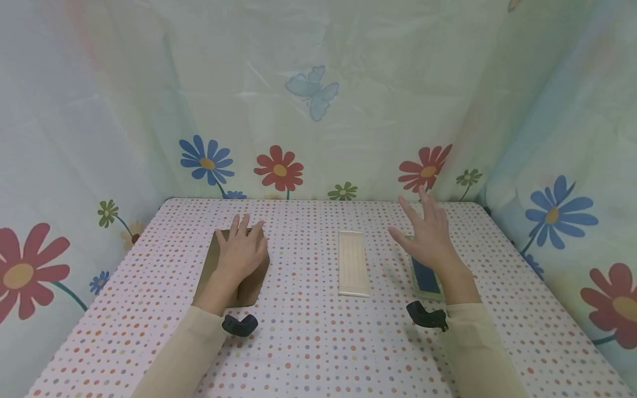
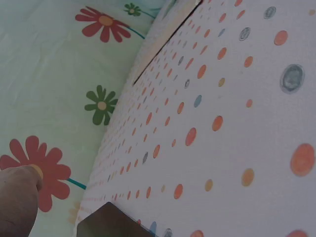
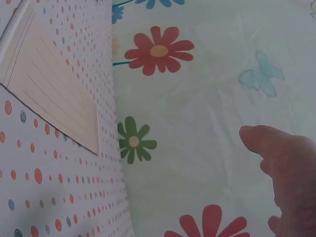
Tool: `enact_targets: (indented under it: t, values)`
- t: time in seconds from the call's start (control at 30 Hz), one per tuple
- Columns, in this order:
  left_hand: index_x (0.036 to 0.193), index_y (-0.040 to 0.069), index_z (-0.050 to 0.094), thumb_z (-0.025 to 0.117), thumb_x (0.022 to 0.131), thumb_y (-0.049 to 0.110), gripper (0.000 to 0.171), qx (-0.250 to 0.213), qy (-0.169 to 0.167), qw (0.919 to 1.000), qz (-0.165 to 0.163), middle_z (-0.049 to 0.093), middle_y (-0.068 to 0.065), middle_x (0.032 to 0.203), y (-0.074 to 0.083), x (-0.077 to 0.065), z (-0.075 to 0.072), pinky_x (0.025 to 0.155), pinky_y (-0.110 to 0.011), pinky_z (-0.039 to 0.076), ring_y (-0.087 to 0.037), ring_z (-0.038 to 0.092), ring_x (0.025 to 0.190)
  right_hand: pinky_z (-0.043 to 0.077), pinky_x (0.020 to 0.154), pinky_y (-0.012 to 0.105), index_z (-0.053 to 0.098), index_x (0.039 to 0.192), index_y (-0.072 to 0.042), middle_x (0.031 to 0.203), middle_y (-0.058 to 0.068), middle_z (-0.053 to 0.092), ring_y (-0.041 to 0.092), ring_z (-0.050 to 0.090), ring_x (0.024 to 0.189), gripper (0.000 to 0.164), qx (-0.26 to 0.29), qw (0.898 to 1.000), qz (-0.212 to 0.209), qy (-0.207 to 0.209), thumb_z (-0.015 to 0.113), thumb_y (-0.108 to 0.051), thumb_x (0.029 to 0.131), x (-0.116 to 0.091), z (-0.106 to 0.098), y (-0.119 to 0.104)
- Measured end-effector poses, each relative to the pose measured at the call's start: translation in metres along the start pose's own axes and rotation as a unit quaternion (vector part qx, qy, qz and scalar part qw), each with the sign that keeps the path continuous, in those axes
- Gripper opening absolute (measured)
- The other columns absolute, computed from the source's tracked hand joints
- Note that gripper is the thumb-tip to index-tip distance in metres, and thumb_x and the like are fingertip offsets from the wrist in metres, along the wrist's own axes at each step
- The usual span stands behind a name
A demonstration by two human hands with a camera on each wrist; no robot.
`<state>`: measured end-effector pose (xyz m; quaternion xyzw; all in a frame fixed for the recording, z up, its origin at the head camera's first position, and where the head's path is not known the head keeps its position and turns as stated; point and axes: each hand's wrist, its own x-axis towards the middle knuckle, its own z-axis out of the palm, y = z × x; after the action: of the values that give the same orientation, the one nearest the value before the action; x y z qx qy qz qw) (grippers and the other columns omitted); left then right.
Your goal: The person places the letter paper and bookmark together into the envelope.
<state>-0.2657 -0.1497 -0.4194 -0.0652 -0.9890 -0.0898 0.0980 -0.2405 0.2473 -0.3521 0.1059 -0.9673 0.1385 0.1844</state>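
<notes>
We're seeing L hand [image 1: 240, 257] w/ fingers spread wide over a brown angular item [image 1: 252, 283], contact unclear. R hand [image 1: 429, 237] is hovering, grip also wide, above a green-edged blue pad [image 1: 426, 279]. Btwn both hands, nearer R, a cream slatted board [image 1: 353, 264] is lying on the dotted cloth [image 1: 308, 342].

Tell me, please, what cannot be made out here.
Head view: middle of the brown object, hidden by the left hand.
Head view: part of the blue-and-green object, hidden by the right hand.
Left wrist view: most of the brown object, cut by the bottom edge.
</notes>
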Motion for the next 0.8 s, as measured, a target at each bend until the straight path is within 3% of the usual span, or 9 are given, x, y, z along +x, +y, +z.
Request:
enact_targets:
  t: [0.13, 0.23, 0.33, 0.5, 0.67, 0.8]
  values:
    - [0.146, 0.022, 0.037, 0.035, 0.098, 0.04, 0.051, -0.002, -0.004, 1.0, -0.002, 0.022, -0.016, 0.157, -0.004, 0.001, -0.001, 0.104, -0.077, 0.005, -0.039, 0.01, 0.146, 0.011, 0.109, 0.069, 0.03, 0.149, -0.011, 0.157, 0.022, 0.005, 0.048, 0.008, 0.142, 0.071, 0.016, 1.0, 0.002, -0.006, 0.059, -0.036, 0.09, 0.001, 0.0, -0.002]
    - [0.145, 0.021, 0.037, 0.038, 0.097, 0.039, 0.051, -0.011, -0.008, 0.9998, -0.014, 0.023, -0.018, 0.155, -0.012, 0.001, -0.002, 0.103, -0.078, 0.005, -0.042, 0.011, 0.145, 0.017, 0.108, 0.069, 0.03, 0.149, -0.01, 0.155, 0.024, 0.013, 0.049, 0.016, 0.14, 0.067, 0.038, 0.998, 0.017, -0.038, 0.056, -0.036, 0.093, 0.004, 0.004, -0.009]
    - [0.145, 0.018, 0.036, 0.041, 0.096, 0.036, 0.053, -0.025, -0.017, 0.9987, -0.04, 0.023, -0.02, 0.154, -0.024, 0.0, -0.002, 0.101, -0.08, 0.005, -0.045, 0.011, 0.144, 0.025, 0.108, 0.065, 0.033, 0.147, -0.009, 0.152, 0.024, 0.024, 0.046, 0.026, 0.137, 0.06, 0.06, 0.994, 0.04, -0.082, 0.051, -0.034, 0.096, 0.007, 0.014, -0.021]
    - [0.146, 0.013, 0.034, 0.044, 0.095, 0.035, 0.057, -0.039, -0.059, 0.9928, -0.096, 0.021, -0.026, 0.152, -0.045, -0.003, 0.001, 0.098, -0.082, 0.007, -0.049, 0.009, 0.142, 0.039, 0.101, 0.06, 0.041, 0.143, -0.006, 0.142, 0.026, 0.041, 0.044, 0.043, 0.128, 0.055, 0.039, 0.988, 0.065, -0.133, 0.051, -0.033, 0.096, 0.01, 0.042, -0.044]
    - [0.148, 0.014, 0.031, 0.045, 0.095, 0.038, 0.06, -0.06, -0.102, 0.9825, -0.143, 0.016, -0.026, 0.155, -0.055, -0.008, 0.006, 0.097, -0.083, 0.007, -0.052, 0.005, 0.142, 0.043, 0.094, 0.061, 0.04, 0.144, -0.005, 0.143, 0.027, 0.04, 0.044, 0.046, 0.125, 0.063, 0.002, 0.974, 0.107, -0.199, 0.05, -0.043, 0.095, 0.013, 0.067, -0.057]
    - [0.147, 0.014, 0.033, 0.045, 0.094, 0.04, 0.06, -0.064, -0.108, 0.9802, -0.153, 0.018, -0.027, 0.154, -0.053, -0.009, 0.008, 0.095, -0.084, 0.01, -0.054, 0.008, 0.141, 0.042, 0.094, 0.063, 0.038, 0.144, -0.003, 0.146, 0.028, 0.035, 0.045, 0.045, 0.126, 0.073, -0.02, 0.961, 0.146, -0.236, 0.048, -0.054, 0.093, 0.016, 0.081, -0.064]
